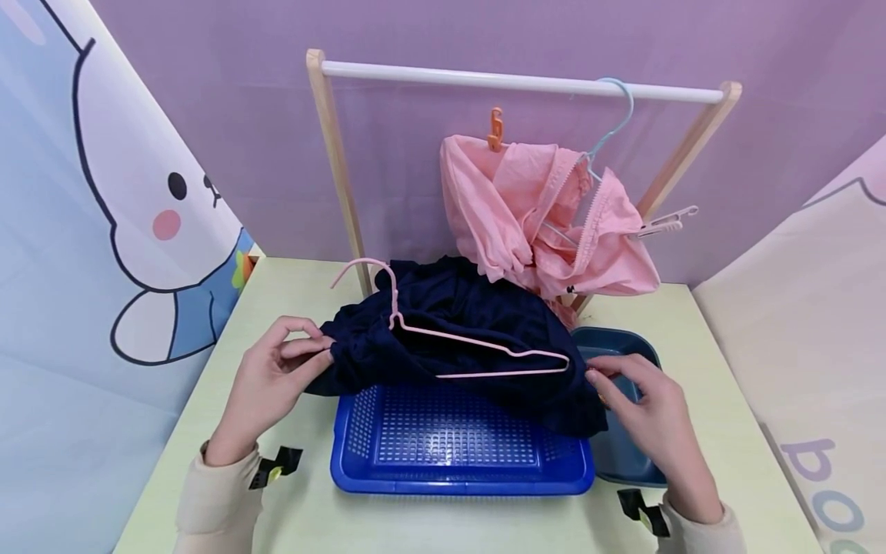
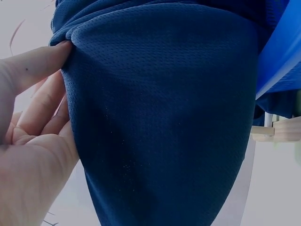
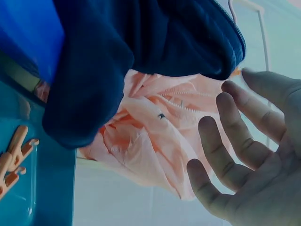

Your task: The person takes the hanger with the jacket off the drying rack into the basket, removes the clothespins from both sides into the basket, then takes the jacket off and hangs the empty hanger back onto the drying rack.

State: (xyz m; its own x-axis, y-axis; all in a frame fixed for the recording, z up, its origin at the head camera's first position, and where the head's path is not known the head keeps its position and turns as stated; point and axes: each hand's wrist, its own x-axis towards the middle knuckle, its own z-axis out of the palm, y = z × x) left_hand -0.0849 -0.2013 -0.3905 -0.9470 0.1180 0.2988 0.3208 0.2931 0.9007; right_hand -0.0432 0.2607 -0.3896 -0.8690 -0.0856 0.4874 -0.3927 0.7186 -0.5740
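A dark navy garment [image 1: 477,300] of fine mesh cloth spreads over the back of a blue basket [image 1: 464,486]. A pink hanger [image 1: 471,336] lies in its opening, the hook tipped up at the left and the left part covered by cloth. My left hand [image 1: 266,381] pinches the garment's left edge between thumb and fingers, and the cloth hangs down broadly in the left wrist view. By the hanger's right end is my right hand [image 1: 651,408]. Its spread fingers [image 3: 235,120] show in the right wrist view, thumb and index tips right at the garment's edge.
A wooden rack with a white bar [image 1: 477,77] stands behind. From it hangs a pink jacket [image 1: 526,208] on a light blue hanger [image 1: 618,127], with an orange clip [image 1: 495,131] and a pale clip [image 1: 667,223]. Orange clips [image 3: 16,150] lie in a teal tray [image 1: 626,462].
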